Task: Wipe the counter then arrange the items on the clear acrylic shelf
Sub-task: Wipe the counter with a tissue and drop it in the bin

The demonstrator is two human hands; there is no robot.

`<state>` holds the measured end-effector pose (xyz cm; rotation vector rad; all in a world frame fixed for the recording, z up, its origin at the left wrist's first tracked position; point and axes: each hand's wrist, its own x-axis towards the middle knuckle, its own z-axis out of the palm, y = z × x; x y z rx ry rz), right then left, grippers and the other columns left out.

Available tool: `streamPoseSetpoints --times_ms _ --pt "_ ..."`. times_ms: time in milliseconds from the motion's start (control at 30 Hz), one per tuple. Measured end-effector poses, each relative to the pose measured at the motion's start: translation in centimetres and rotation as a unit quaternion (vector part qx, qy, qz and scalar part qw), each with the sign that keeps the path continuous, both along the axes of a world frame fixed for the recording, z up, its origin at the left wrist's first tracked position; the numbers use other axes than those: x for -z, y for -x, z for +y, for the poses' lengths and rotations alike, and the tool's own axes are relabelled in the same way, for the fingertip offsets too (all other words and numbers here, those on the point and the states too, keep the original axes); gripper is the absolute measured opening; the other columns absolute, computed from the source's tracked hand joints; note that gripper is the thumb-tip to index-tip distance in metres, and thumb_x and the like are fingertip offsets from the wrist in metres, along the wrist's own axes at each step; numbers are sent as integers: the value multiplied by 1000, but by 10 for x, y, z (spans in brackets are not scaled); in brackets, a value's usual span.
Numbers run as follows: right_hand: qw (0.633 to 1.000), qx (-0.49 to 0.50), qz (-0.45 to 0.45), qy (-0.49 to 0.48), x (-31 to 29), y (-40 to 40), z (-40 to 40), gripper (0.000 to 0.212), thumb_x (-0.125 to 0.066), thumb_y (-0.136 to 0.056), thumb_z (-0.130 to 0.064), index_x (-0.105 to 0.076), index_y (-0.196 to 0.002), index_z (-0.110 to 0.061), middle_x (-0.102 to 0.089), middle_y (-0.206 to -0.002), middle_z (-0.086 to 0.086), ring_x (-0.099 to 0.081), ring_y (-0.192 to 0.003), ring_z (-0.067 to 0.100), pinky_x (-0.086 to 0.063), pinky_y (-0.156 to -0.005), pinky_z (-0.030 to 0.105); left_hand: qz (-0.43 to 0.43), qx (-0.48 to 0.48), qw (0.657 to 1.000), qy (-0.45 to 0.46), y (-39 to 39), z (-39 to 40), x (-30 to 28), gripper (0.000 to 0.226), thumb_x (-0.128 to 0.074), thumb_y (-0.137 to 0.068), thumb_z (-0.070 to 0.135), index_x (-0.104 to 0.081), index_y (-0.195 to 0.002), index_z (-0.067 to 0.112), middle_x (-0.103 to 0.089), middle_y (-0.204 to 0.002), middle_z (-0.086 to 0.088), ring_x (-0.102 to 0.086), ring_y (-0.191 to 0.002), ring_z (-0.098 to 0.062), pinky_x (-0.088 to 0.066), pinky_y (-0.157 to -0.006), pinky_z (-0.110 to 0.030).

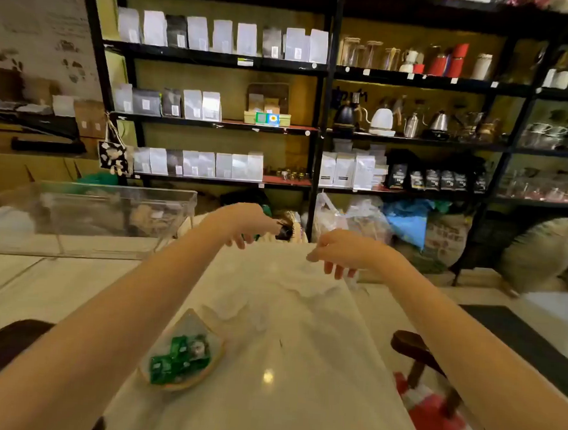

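Head cam: both hands (248, 227) (337, 253) pinch a thin limp cloth's (286, 314) far corners; prob light, floppy.

The pale marble-look counter (286, 364) under my bare forearms is smooth and polished, glossy enough to throw back a round spot of lamp light. On it, left of that glint, my shallow glazed ceramic dish (184, 351) holds shiny green foil-like wrappers (180, 361), and further left, at the counter's far edge, the clear acrylic shelf (109, 214) looks hard, slick and see-through. Right of the counter stands a dark, smooth wooden stool (414, 349).
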<state>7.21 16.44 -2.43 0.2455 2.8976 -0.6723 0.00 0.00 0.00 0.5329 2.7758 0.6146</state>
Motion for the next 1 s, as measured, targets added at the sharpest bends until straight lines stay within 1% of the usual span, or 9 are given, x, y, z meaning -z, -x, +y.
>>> streamPoseSetpoints --times_ms 133,267,400,500,667,733,833,933,1000 --pt "1000 1 9 -30 36 5 8 36 -52 -88 -33 -55 -113 -7 -61 -99 9 -60 -81 23 -52 -69 32 5 -5 997 71 -2 10 35 46 -53 -88 33 -49 -125 5 -58 -123 -15 -61 -100 -28 -46 -68 -27" --pt "993 10 73 -97 68 14 16 38 -52 -87 -35 -52 -117 -13 -59 -118 9 -56 -103 26 -47 -87 38 -34 -4 995 97 1 11 60 45 -62 -83 31 -55 -118 4 -59 -117 -14 -60 -99 -28 -47 -74 -31" --pt "984 20 133 -121 87 22 16 38 -55 -85 -38 -53 -115 -15 -55 -118 8 -54 -103 25 -46 -83 37 -59 7 988 143 -1 8 72 51 -69 -77 34 -58 -117 4 -61 -119 -15 -58 -106 -28 -46 -75 -31" --pt "976 29 181 -116 95 24 15 36 -58 -84 -37 -54 -112 -15 -53 -116 7 -51 -104 23 -43 -80 34 -42 17 986 159 -6 8 78 52 -72 -75 30 -57 -119 4 -59 -123 -14 -54 -98 -25 -45 -75 -30" --pt "986 16 140 -88 108 27 15 51 -56 -84 -32 -40 -130 -18 -49 -128 8 -47 -116 27 -44 -93 43 -2 26 985 171 -10 10 86 48 -68 -80 19 -54 -123 6 -55 -126 -14 -57 -103 -28 -50 -85 -31" --pt "988 4 121 -93 111 27 17 49 -51 -86 -29 -39 -133 -22 -48 -128 9 -46 -116 28 -45 -94 44 6 26 987 156 -8 10 90 41 -66 -81 14 -56 -120 7 -56 -123 -15 -59 -92 -27 -53 -79 -32" --pt "985 -10 121 -126 114 21 20 38 -42 -89 -26 -47 -127 -21 -49 -122 10 -47 -111 29 -46 -88 42 23 27 989 143 -8 10 94 35 -64 -81 8 -58 -116 7 -56 -119 -16 -55 -81 -25 -52 -61 -28" --pt "980 -14 150 -127 115 8 23 31 -38 -91 -21 -56 -116 -17 -53 -113 11 -52 -103 30 -45 -80 41 65 35 987 146 -12 12 95 31 -60 -83 12 -62 -113 8 -60 -115 -13 -49 -84 -22 -42 -71 -26" --pt "976 -25 168 -134 115 0 26 28 -38 -91 -19 -59 -109 -15 -56 -108 11 -55 -98 30 -47 -77 41 76 30 987 141 -18 14 95 29 -58 -83 12 -64 -111 8 -62 -108 -12 -50 -85 -21 -40 -75 -26"
